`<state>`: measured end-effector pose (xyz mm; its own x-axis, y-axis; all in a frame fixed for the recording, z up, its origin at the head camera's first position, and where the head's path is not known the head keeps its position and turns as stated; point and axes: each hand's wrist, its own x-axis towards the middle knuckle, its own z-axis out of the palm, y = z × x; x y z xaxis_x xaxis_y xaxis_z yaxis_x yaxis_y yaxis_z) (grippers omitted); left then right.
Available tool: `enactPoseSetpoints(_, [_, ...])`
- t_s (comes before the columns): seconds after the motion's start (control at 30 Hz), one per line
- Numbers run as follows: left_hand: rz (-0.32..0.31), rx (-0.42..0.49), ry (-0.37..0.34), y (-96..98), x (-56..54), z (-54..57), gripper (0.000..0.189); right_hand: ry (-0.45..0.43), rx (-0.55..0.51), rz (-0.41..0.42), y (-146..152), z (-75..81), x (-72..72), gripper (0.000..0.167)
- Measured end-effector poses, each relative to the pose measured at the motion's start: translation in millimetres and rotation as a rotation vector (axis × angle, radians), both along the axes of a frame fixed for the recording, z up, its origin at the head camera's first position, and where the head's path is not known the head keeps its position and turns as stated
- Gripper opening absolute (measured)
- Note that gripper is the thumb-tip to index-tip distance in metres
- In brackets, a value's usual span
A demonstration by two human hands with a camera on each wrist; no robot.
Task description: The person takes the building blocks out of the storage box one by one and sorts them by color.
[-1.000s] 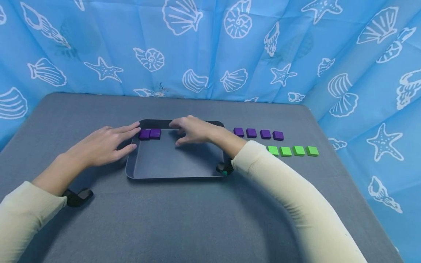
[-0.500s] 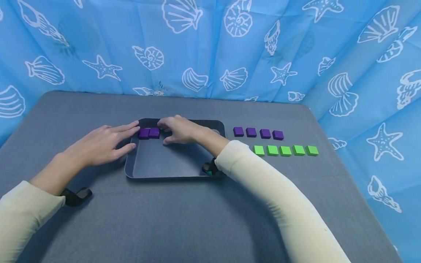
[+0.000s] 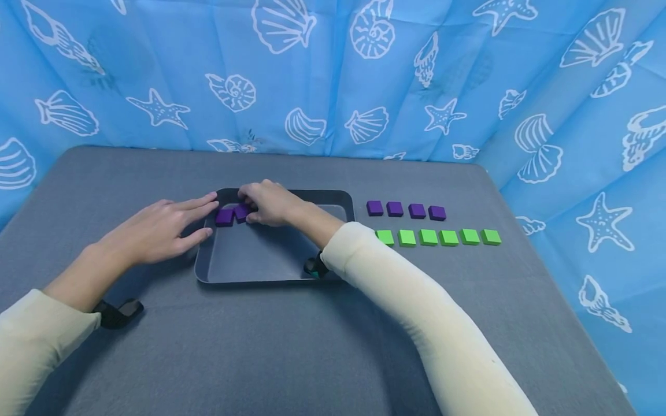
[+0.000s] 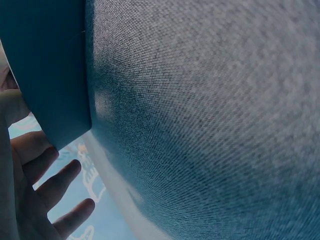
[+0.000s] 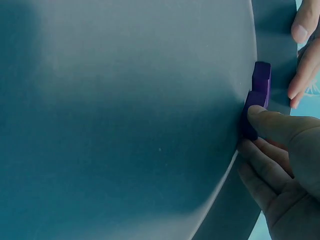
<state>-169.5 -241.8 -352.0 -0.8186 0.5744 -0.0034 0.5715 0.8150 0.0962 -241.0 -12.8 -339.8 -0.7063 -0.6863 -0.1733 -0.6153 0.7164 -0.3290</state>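
Note:
A dark baking tray [image 3: 270, 254] lies on the grey table, with two purple blocks inside by its far left corner. My right hand [image 3: 276, 205] reaches in and pinches the right-hand purple block [image 5: 253, 117] between thumb and fingers. That block sits turned at an angle against the other purple block [image 3: 225, 218]. My left hand [image 3: 156, 228] rests at the tray's left rim, fingers extended, fingertips near the far left corner. In the left wrist view, spread fingers [image 4: 60, 185] show beside the tray's outer wall.
Right of the tray, a row of several purple blocks [image 3: 395, 209] lies behind a row of several green blocks [image 3: 428, 237]. My right sleeve [image 3: 385, 271] passes close to the nearest green block. A blue shell-print curtain [image 3: 333, 75] hangs behind the table.
My right hand has moved left across the tray to the right-hand purple block and taken hold of it. That block has turned, and the other has shifted slightly nearer. My left hand stays put.

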Motion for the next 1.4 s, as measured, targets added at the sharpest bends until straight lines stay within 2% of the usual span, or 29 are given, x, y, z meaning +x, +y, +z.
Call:
enactPoseSetpoints(0.27, [0.004, -0.004, 0.001, 0.3, 0.2, -0.2, 0.063, 0.0, 0.01, -0.007, 1.0, -0.1, 0.3, 0.05])
enactPoseSetpoints(0.6, [0.013, -0.017, 0.0, 1.0, 0.2, 0.8, 0.063, 0.025, 0.074, 0.082, 23.9, 11.4, 10.2, 0.047])
enactPoseSetpoints(0.8, [0.006, -0.007, 0.008, 1.2, -0.1, -0.4, 0.064, -0.002, 0.072, 0.119, 53.9, 18.6, 21.8, 0.045])
enactPoseSetpoints(0.93, [-0.005, -0.001, 0.015, 1.4, 0.6, -0.4, 0.063, -0.017, 0.042, 0.121, 77.6, 24.5, 24.4, 0.045])
enactPoseSetpoints(1.4, [-0.01, 0.011, 0.022, 1.6, 1.5, -2.2, 0.063, 0.007, -0.063, 0.044, 161.3, 40.0, 24.9, 0.045])
